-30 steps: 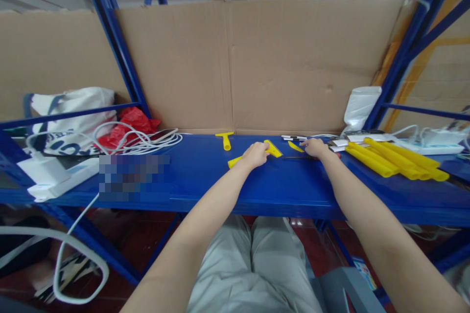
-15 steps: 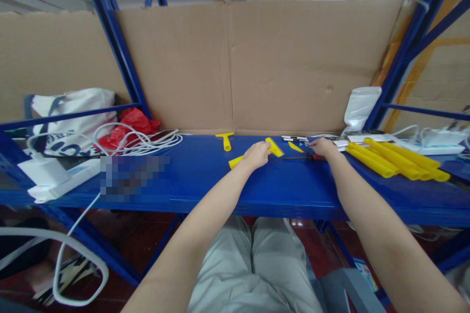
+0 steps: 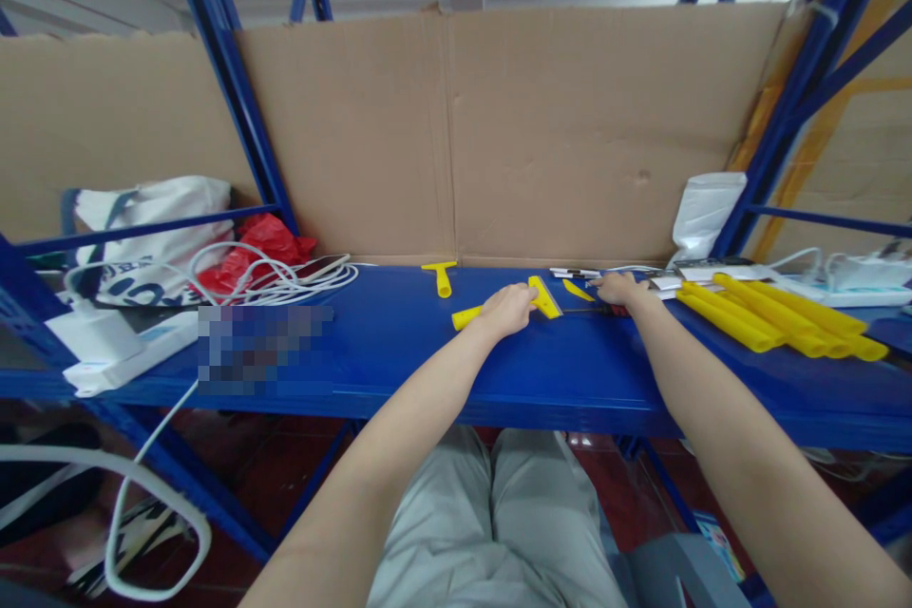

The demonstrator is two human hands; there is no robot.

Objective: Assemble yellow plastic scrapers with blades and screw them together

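Observation:
My left hand (image 3: pixel 508 309) is closed around the handle of a yellow scraper (image 3: pixel 545 297). The scraper's wide head, with a pale blade edge, points right, and its handle end sticks out left of the fist. My right hand (image 3: pixel 621 290) rests low over the blue tabletop, fingers stretched toward small pieces too tiny to name. Under that palm lies a screwdriver (image 3: pixel 617 311) with a red and black handle, its thin shaft pointing left. Just left of those fingers is a flat yellow piece (image 3: pixel 575 290). Another yellow scraper handle (image 3: pixel 443 279) with a T-shaped head lies farther back.
Several yellow tubular handles (image 3: pixel 776 318) are piled at the right, near a white power strip (image 3: pixel 841 293). White cables (image 3: pixel 299 280), a red plastic bag (image 3: pixel 267 256) and a cloth bag (image 3: pixel 157 237) lie left. A cardboard wall (image 3: pixel 456 142) closes the back of the blue table (image 3: pixel 399 366).
My left hand and the yellow scraper have shifted slightly right, and the scraper's head has turned a little. My right hand has lowered and spread over the small pieces. The view has shifted slightly.

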